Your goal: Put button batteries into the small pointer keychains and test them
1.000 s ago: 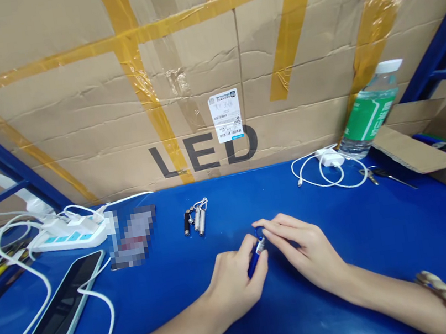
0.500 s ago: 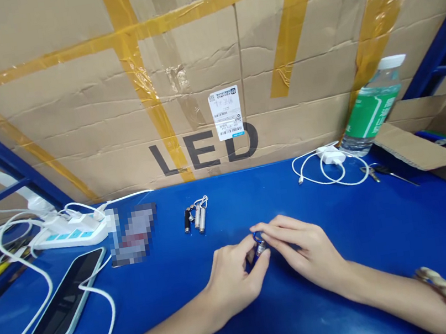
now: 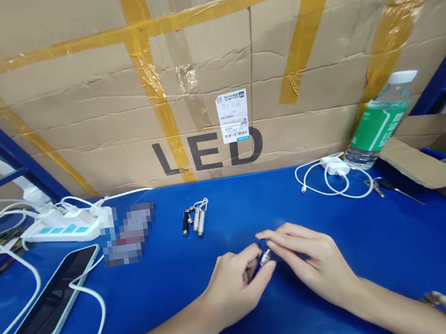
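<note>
A small blue-and-silver keychain cylinder [image 3: 265, 257], shaped like a mini flashlight, is held just above the blue table. My left hand [image 3: 237, 281] pinches its body between thumb and curled index finger, hiding its lower end. At its top, the fingertips of my right hand [image 3: 317, 253] close on a blue ring or clip. Both hands meet around this one piece, and its fine details are too small to read. Beyond them lie similar little cylinders [image 3: 199, 222], black and silver, with clips, untouched on the table.
To the left are a phone [image 3: 54, 298] with a white cable, a power strip [image 3: 68, 228] and a blurred-out flat item [image 3: 130, 236]. At the right stand a water bottle [image 3: 382, 123] and an open carton [image 3: 418, 154], near a coiled charger cable [image 3: 338, 166]. Behind rises a large taped cardboard box [image 3: 97, 113].
The view has shifted slightly. Both hands sit a little lower and further right in the picture, and more of the keychain cylinder's silver part shows between them. The grip stays the same.
</note>
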Tool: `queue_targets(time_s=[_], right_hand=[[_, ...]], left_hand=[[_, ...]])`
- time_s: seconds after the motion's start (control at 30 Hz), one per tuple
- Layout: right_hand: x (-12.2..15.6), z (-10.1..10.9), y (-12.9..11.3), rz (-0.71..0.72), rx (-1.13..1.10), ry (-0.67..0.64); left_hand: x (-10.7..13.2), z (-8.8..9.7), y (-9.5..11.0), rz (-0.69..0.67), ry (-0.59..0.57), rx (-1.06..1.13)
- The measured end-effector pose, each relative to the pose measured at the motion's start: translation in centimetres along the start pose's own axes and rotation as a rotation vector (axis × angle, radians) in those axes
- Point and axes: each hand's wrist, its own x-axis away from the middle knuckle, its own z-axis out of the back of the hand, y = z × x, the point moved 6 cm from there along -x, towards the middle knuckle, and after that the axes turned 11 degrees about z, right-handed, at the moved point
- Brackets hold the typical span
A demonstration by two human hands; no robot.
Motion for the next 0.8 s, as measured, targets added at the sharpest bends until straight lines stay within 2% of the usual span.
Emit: queue_targets(time_s=[0.13,0.27,0.33,0.47,0.6,0.73,0.8], right_hand=[[0.0,-0.1,0.2,-0.045,-0.030,-0.004],[0.2,-0.5,0.4,-0.105,-0.049,-0.060],[0.2,-0.4,0.7,-0.117,-0.040,-0.079],[0.2,1.0,2.2,-0.113,0.086,-0.112],[0.5,2.5,5.5,-0.240,0.255,-0.146],[1.6,2.7,8.2,-0.375,0.364,-0.232],[2.0,2.8,8.8,-0.415,0.384,-0.246]], left_hand=[[0.1,0.0,0.3,-0.002,-0.028,-0.010],[0.5,-0.1,1.4,-0.140,-0.065,-0.090],[0.5,0.0,1.5,-0.152,-0.065,-0.081],[0.0,0.3,0.6,-0.001,-0.046,0.034],[-0.4,0.6,-0.6,0.166,-0.021,0.208],[-0.6,0.8,-0.8,0.165,0.016,0.288],[-0.7,0.9,-0.9,0.163,0.041,0.314]])
